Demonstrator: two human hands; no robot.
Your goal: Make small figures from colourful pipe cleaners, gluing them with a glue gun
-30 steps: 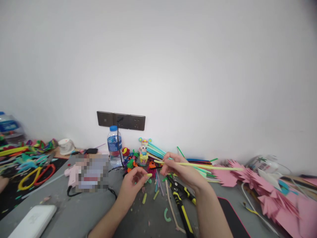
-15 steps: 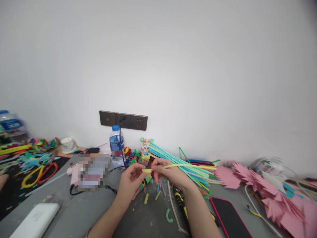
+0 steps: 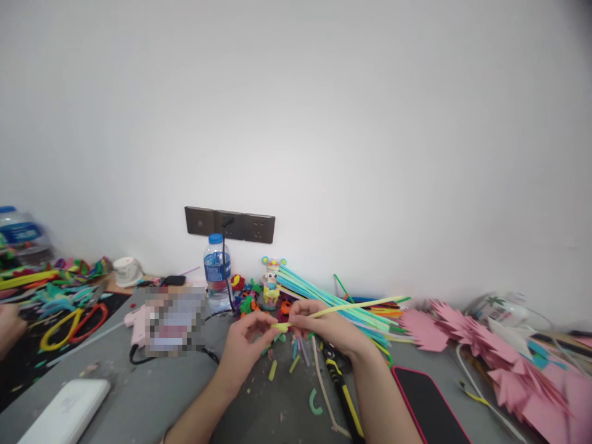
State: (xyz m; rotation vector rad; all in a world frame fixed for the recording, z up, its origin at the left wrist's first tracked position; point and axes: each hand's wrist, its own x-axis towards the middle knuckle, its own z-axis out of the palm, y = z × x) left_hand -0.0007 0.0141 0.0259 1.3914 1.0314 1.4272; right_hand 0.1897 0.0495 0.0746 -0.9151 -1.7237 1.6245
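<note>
Between my two hands is a yellow pipe cleaner (image 3: 356, 306), its end bent or coiled into a short thicker bit. My left hand (image 3: 247, 345) pinches that end between thumb and fingers. With fingers closed, my right hand (image 3: 319, 320) grips the stem close by, and the long tail runs out to the right past the wrist. Below the hands lie short cut pieces (image 3: 272, 370) and a green curved piece (image 3: 315, 402). Beside my right forearm are yellow-and-black handled pliers (image 3: 343, 391). Behind my hands stands a small figure (image 3: 271, 287).
A bundle of pipe cleaners (image 3: 319, 293) lies behind. A water bottle (image 3: 217, 271), a pink glue gun (image 3: 137, 324) and scissors (image 3: 74, 327) are leftward. A phone (image 3: 430, 401) and pink folded paper (image 3: 499, 351) are at right; a white power bank (image 3: 67, 410) is front left. Another person's hand (image 3: 10, 327) shows at far left.
Both hands have moved slightly down and right with the yellow pipe cleaner, whose tail now tilts upward. The other person's hand has come further into view at far left.
</note>
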